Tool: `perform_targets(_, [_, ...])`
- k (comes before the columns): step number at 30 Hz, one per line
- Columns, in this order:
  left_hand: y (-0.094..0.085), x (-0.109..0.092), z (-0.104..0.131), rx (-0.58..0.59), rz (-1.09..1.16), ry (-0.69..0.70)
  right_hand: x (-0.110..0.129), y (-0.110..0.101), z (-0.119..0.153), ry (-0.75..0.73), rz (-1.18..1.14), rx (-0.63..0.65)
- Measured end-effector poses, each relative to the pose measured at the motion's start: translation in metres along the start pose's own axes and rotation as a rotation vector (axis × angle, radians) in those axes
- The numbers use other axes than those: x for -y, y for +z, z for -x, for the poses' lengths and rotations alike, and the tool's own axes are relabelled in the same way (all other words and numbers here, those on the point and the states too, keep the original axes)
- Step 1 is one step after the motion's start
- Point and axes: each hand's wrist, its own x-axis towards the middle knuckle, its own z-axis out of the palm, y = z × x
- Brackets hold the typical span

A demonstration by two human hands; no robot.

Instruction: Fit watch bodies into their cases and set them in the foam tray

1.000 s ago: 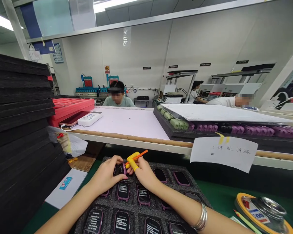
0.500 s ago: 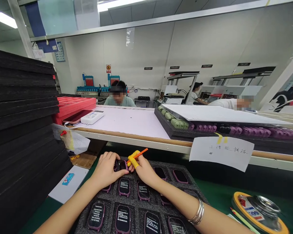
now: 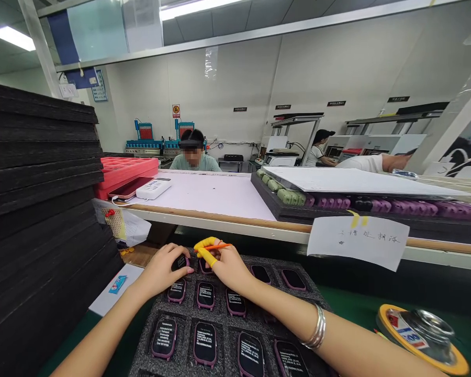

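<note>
A black foam tray [image 3: 184,314] holds rows of purple-framed smartwatches, several with white text on their screens. My left hand [image 3: 165,272] is at the tray's far left corner, thumb and fingers curled around a smartwatch [image 3: 180,263] whose screen shows faint text. Close beside it, my right hand [image 3: 230,267] wears yellow finger cots and pinches a thin orange stick [image 3: 220,246], nearly level. Below those fingers a dark-screened smartwatch [image 3: 205,268] is partly hidden. My right forearm covers part of the tray's middle rows.
Stacked black foam trays [image 3: 39,209] rise at the left. A shelf [image 3: 220,196] ahead bears a phone [image 3: 131,187], a white device [image 3: 154,189] and a covered tray of green and purple items [image 3: 292,197]. A tape roll [image 3: 388,319] lies right. Co-workers [image 3: 194,157] sit beyond.
My left thumb has drawn back leftward from the second watch in the far row to the corner one. The orange stick has tipped from slanting upward to nearly level. The view has shifted slightly.
</note>
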Motion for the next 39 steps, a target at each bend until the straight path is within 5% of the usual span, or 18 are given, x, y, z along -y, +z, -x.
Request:
perform_targets(11, [0.01,0.008,0.006,-0.108,0.168,-0.085,-0.033,0.032,-0.022,0.106,-0.092,-0.041])
perform_targets(27, [0.022,0.015,0.009,-0.165,0.194,-0.129,-0.044,0.032,-0.026,0.101,-0.158,-0.001])
perform_targets(33, [0.01,0.0,0.011,-0.188,0.088,-0.036,-0.037,0.032,-0.026,0.104,-0.099,-0.006])
perform_targets(39, [-0.012,-0.029,0.035,0.046,-0.031,0.17,-0.017,0.024,-0.013,0.087,-0.062,0.011])
